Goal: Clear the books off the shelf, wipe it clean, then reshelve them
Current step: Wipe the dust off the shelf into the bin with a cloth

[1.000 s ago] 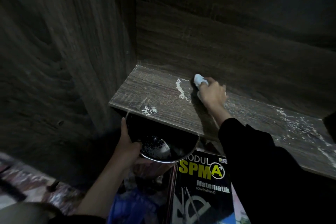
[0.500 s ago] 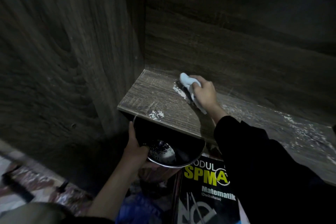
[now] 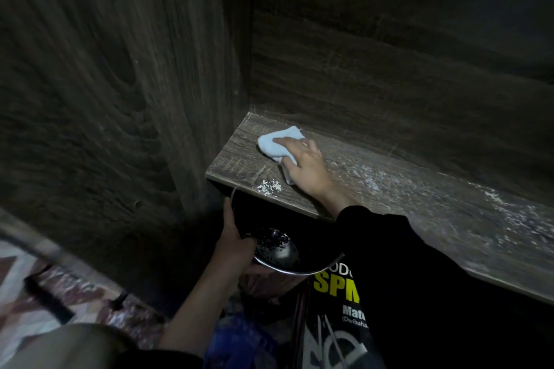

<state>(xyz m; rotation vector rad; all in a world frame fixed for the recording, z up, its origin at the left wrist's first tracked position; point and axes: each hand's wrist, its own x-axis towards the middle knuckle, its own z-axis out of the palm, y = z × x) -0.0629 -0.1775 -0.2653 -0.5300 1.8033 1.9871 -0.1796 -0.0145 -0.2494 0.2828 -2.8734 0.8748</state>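
Step in hand: wiping. The shelf (image 3: pixel 419 219) carries no books in view, and the reshelving has not begun.
Right hand: the right hand (image 3: pixel 305 171) lies on a white cloth (image 3: pixel 277 145), fingers spread fairly flat and pressing it to the board. It is a press rather than a fist.
Cloth position: centre of the frame, at the shelf's left end, close to the corner where the side panel (image 3: pixel 150 99) meets the back panel (image 3: pixel 389 69).
Left hand: the left hand (image 3: pixel 235 237) grips a metal bowl (image 3: pixel 278 252) by its rim, thumb up along the rim, just under the shelf's front edge. Pale crumbs lie inside it.
Debris: a small crumb pile (image 3: pixel 269 186) sits at the very lip of the board, above the bowl. A wide scatter of dust (image 3: pixel 494 213) covers the right-hand stretch.
Books: one book (image 3: pixel 335 286) with yellow lettering shows at lower centre, below the shelf and partly behind the dark sleeve.
Next move, as I judge it: draw the cloth forward to tip the pile over the lip into the bowl, then work rightward.
Edges and room: walls close the left and rear, so strokes can only run toward the front edge or right — where the board is open. The bowl must sit directly under the pile or crumbs may drop to the patterned floor (image 3: pixel 45 293).
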